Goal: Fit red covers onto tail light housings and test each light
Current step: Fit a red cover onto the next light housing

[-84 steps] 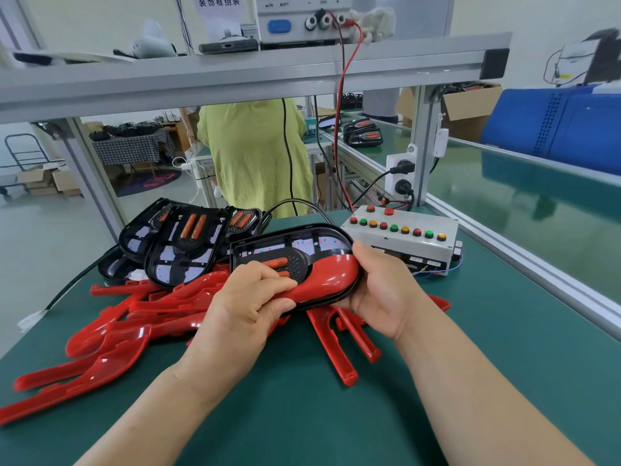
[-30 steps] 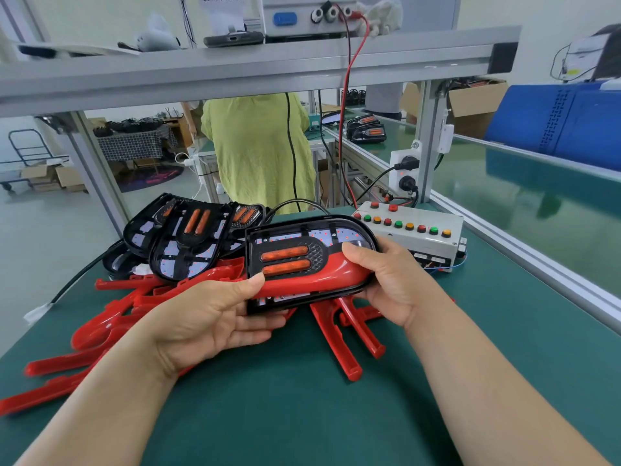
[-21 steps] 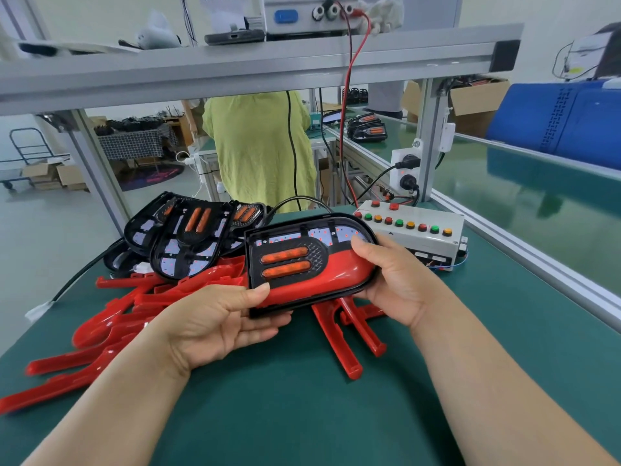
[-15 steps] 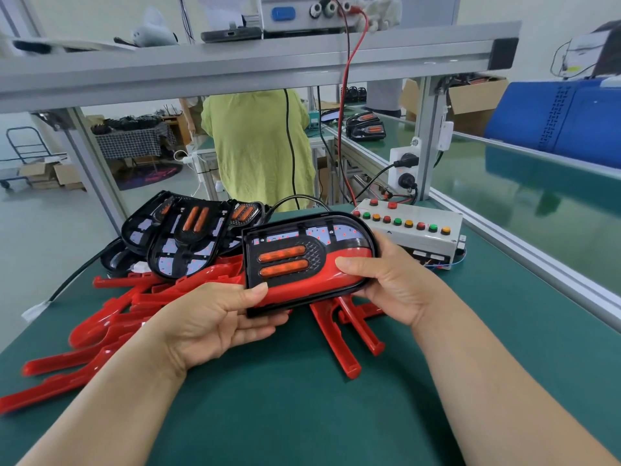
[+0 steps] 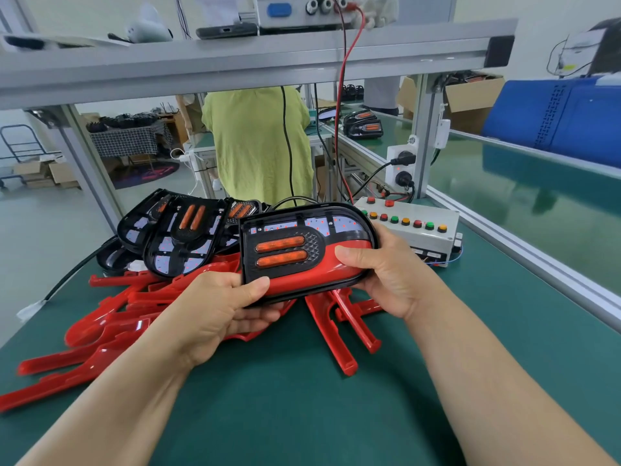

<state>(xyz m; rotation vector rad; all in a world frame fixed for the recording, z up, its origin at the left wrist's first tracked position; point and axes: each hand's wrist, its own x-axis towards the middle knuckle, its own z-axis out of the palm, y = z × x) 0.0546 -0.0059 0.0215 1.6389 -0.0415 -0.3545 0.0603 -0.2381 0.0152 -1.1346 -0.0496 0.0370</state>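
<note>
I hold a black tail light housing (image 5: 289, 243) with two orange strips, tilted up toward me above the green table (image 5: 302, 398). A red cover (image 5: 312, 274) sits along its lower half. My left hand (image 5: 221, 311) grips its lower left corner, thumb on the front. My right hand (image 5: 389, 274) holds its right end, thumb on the red cover. Several loose red covers (image 5: 111, 327) lie heaped on the table to the left and below the housing. Bare black housings (image 5: 181, 237) are stacked behind them.
A white test box (image 5: 420, 230) with coloured buttons stands right behind the housing, wired by red and black leads to a power unit (image 5: 295, 10) on the shelf. A person in a yellow-green top (image 5: 255, 142) stands beyond the bench. An aluminium rail (image 5: 537, 260) borders the right.
My left hand came off the housing's front and moved to its lower left corner. The housing has tilted up to face me, and my right thumb slid onto the red cover.
</note>
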